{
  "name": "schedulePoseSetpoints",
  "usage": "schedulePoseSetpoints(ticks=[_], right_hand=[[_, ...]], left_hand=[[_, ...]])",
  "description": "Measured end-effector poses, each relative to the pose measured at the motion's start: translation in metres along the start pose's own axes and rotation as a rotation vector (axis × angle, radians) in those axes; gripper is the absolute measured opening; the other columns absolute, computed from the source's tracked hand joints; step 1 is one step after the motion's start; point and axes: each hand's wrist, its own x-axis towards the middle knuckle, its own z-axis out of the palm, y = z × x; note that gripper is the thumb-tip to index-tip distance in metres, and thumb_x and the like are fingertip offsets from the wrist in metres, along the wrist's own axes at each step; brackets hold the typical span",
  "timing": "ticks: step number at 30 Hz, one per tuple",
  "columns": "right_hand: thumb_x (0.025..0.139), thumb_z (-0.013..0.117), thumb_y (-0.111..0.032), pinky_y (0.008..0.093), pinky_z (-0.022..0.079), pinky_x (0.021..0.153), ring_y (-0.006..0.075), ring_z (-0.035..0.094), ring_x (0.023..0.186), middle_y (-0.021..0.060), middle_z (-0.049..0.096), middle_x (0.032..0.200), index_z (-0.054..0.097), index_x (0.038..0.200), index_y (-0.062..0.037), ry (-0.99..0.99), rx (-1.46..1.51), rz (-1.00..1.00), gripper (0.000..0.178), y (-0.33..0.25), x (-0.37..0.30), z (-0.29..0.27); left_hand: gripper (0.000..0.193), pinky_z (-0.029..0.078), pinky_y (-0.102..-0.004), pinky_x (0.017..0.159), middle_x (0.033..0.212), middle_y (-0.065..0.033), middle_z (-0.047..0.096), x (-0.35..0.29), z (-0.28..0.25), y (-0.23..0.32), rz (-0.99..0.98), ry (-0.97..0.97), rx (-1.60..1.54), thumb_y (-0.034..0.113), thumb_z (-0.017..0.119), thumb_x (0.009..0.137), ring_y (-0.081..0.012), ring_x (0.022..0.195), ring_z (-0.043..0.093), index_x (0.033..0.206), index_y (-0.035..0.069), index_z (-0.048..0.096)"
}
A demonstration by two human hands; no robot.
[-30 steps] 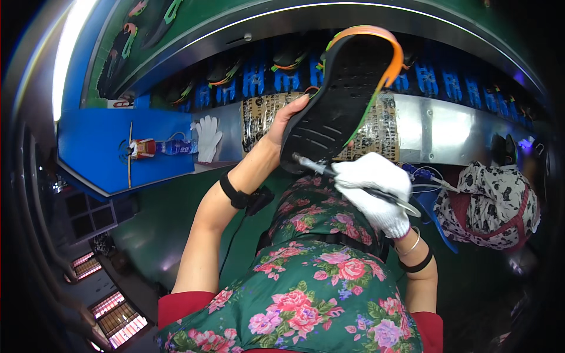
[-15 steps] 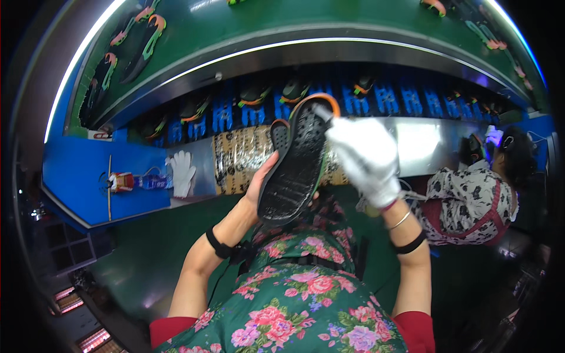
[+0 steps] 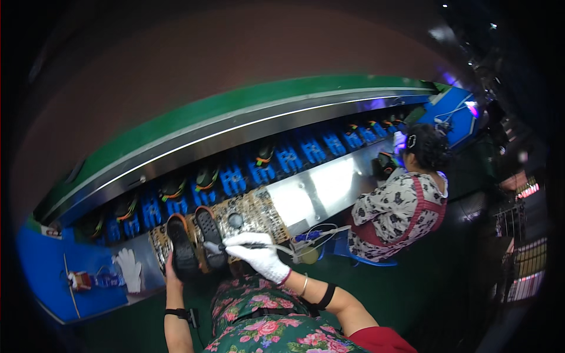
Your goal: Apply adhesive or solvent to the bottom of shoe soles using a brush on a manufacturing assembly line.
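My bare left hand [image 3: 171,273] grips a black shoe sole [image 3: 182,250] with an orange rim by its left edge; most of the fingers are behind it. A second black sole [image 3: 207,226], dotted with small holes at its upper end, lies just to the right. In my right hand [image 3: 257,253], which wears a white knitted glove, is a thin brush-like tool [image 3: 214,247] with a pale tip. That tip is at the lower part of the second sole, and a pale tube or cord trails right from near the glove.
Printed, shiny wrapping [image 3: 253,215] covers part of the metal bench [image 3: 318,191]. Beyond it runs a row of blue holders [image 3: 233,179], some with shoes. A spare white glove [image 3: 129,269] and a bottle [image 3: 107,277] lie left. A co-worker [image 3: 400,206] sits at right.
My view has swung to the right. The gloved hand has left the first sole, and its tool is now at the second one. My left hand has lowered the first sole toward the bench.
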Motion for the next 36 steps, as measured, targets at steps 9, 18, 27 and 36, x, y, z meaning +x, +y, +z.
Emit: schedulePoseSetpoints(ticks=[9,18,27,36], right_hand=[[0.089,0.078,-0.005,0.0276,0.057,0.086,0.0129,0.072,0.093,0.0078,0.078,0.102,0.080,0.106,-0.0006,-0.012,-0.025,0.087,0.018,0.013,0.004,0.010],[0.084,0.077,0.003,0.0249,0.054,0.074,0.0118,0.068,0.080,0.0071,0.077,0.094,0.079,0.104,0.0019,0.361,0.114,0.089,0.020,0.035,-0.002,-0.039],[0.087,0.075,0.004,0.0255,0.055,0.080,0.0126,0.070,0.088,0.0078,0.077,0.099,0.078,0.106,0.0031,0.395,0.206,0.108,0.019,0.030,-0.013,-0.031],[0.084,0.075,0.004,0.0223,0.050,0.066,0.0103,0.066,0.073,0.0092,0.078,0.095,0.078,0.104,0.0030,0.410,0.214,0.119,0.021,0.015,-0.015,-0.043]], left_hand=[[0.065,0.045,-0.0390,0.110,0.136,-0.0145,0.066,0.015,-0.111,0.013,0.310,0.334,0.510,0.056,0.042,0.107,-0.0276,0.125,0.063,0.143,0.004,0.058],[0.040,0.049,-0.0278,0.095,0.119,-0.0083,0.069,-0.056,0.280,0.157,1.113,-0.220,1.268,0.017,0.059,0.104,-0.0134,0.109,0.064,0.141,0.000,0.062],[0.028,0.052,-0.0289,0.087,0.116,-0.0065,0.065,0.030,0.310,0.266,1.236,0.114,1.484,0.018,0.061,0.105,-0.0137,0.099,0.064,0.124,-0.002,0.067],[0.023,0.052,-0.0313,0.092,0.123,-0.0091,0.061,-0.002,0.309,0.253,1.085,-0.035,1.103,0.016,0.063,0.103,-0.0168,0.106,0.064,0.117,-0.002,0.066]])
